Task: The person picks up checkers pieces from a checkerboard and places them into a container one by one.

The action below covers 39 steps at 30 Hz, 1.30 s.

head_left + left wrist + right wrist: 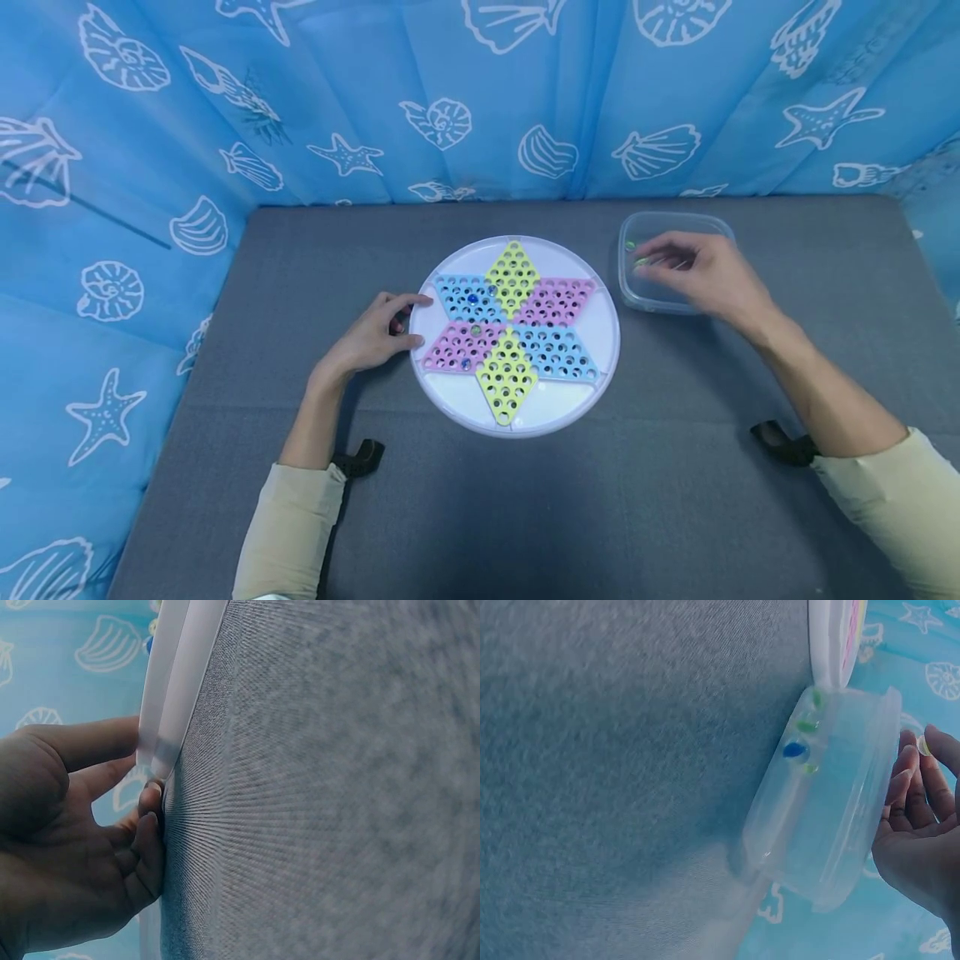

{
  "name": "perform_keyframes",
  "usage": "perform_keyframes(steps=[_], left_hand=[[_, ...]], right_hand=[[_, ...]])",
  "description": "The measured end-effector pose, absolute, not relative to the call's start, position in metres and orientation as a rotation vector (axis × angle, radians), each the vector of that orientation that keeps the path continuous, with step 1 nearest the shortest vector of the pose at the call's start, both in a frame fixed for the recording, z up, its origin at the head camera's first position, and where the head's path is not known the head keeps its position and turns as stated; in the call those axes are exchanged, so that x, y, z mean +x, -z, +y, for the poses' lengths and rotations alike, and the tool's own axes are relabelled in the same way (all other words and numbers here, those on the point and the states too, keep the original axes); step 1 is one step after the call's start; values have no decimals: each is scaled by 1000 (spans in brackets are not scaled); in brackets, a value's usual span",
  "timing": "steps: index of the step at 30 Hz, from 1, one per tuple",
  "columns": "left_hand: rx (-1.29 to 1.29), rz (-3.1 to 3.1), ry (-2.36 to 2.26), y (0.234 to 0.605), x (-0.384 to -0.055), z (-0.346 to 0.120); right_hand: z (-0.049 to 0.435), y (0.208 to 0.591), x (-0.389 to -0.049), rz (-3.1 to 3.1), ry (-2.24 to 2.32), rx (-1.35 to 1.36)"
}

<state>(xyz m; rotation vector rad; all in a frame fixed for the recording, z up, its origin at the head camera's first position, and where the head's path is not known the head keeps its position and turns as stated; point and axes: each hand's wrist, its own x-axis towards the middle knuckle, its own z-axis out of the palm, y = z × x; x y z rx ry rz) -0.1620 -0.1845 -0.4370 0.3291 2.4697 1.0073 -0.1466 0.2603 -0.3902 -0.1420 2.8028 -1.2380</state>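
Observation:
A round white Chinese checkers board (450, 396) has a star of yellow, pink and blue sections full of holes. My left hand (375, 333) rests at its left edge, with thumb and index finger spread along the rim; in the left wrist view the other fingers lie curled by the cloth. Over the clear plastic container (821, 817), my right hand (708, 271) pinches a yellowish glass marble (923, 745) between thumb and fingertips. Inside the container lie a blue marble (795, 751) and several green ones (807, 726).
On the board sit a blue marble (472, 298), a green marble (476, 331) and another bluish marble (466, 364). A grey cloth (525, 508) covers the table. Behind it hangs a blue curtain (495, 108) printed with white shells.

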Motion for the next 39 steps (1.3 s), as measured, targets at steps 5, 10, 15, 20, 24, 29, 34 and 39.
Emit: perform_keyframes(steps=[5,10,15,20,24,29,34,39], left_hand=[[327,2462,-1015,436,-162,-185],[324,2468,-1006,437,-162,-185],[306,2469,-995,436,-162,-185],[315,2459,-1009,437,-162,-185],[332,2458,-1020,437,-162,-186],[332,2459,-1026,437,-162,-185],[334,2464,-1022,437,-162,-186],[341,2464,-1025,435,-161,-186]], right_hand=[[266,396,-153,2806,1223,-112],[269,400,-159,2789,1154,-2],[268,401,-166,2751,1088,120],[266,405,-172,2736,1088,173],[264,409,-175,2743,1088,182],[263,413,-179,2741,1059,199],[261,416,-182,2722,1026,206],[260,418,-185,2721,982,175]])
